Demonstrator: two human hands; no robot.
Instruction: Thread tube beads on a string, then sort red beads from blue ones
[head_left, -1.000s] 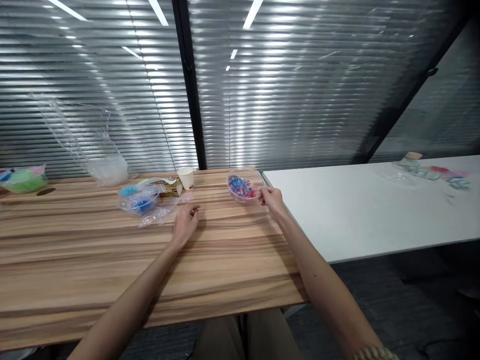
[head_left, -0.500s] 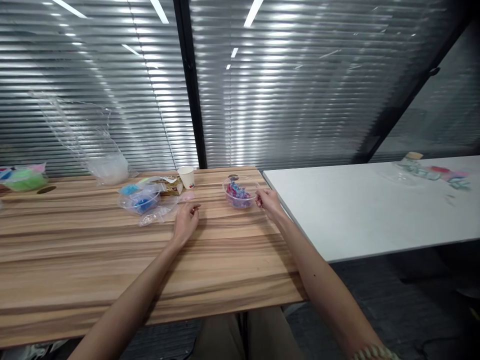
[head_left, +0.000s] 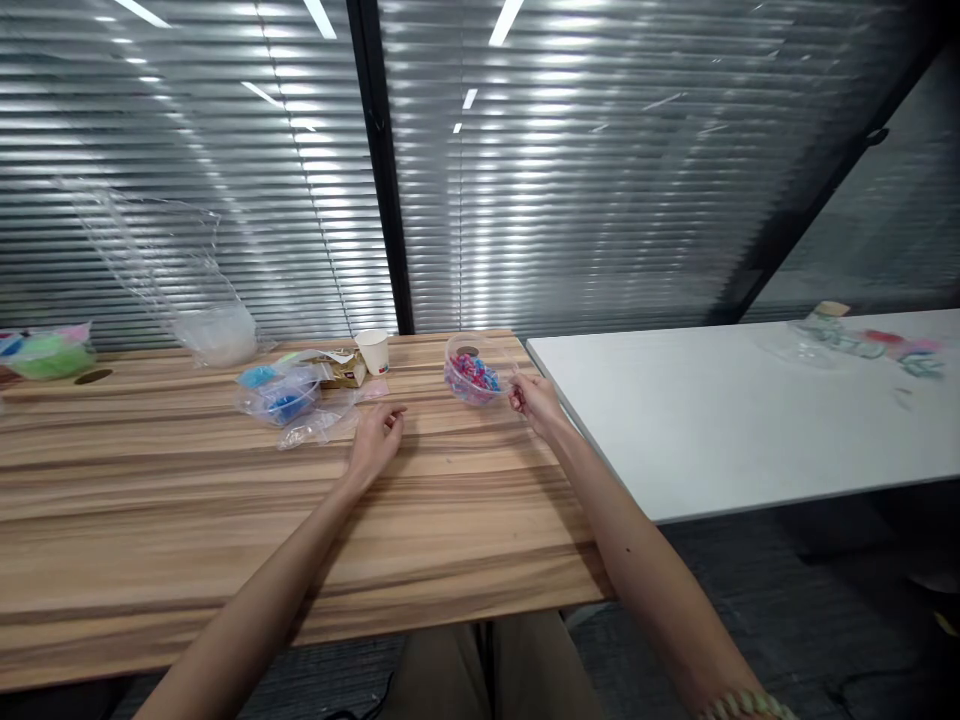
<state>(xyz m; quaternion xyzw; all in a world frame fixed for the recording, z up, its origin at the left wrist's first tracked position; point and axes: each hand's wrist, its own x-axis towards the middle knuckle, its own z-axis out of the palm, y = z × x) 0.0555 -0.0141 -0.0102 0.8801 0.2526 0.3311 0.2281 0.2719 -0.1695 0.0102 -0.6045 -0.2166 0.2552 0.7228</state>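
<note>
A clear plastic bowl (head_left: pixel 459 381) with small red, blue and purple pieces (head_left: pixel 477 372) in it is toward the right end of the wooden table. My right hand (head_left: pixel 534 400) pinches the bowl's right edge between thumb and fingers. The bowl looks tilted, with the pieces gathered low in it; I cannot tell if its base touches the table. My left hand (head_left: pixel 375 438) rests on the wood left of the bowl, fingers loosely bent and apart, holding nothing. Just beyond it lie a crumpled clear bag (head_left: pixel 311 429) and a small pink piece (head_left: pixel 373 390).
A white paper cup (head_left: pixel 373 352) stands behind my left hand, beside a gold packet (head_left: pixel 343 369) and a clear tub with blue stuff (head_left: pixel 288 403). Farther left are a large clear bag (head_left: pixel 217 335) and a green-filled container (head_left: pixel 49 356). A white table (head_left: pixel 720 410) adjoins on the right.
The bowl has tipped in my right hand, and the pieces inside have shifted and look less smeared. My left hand has barely moved.
</note>
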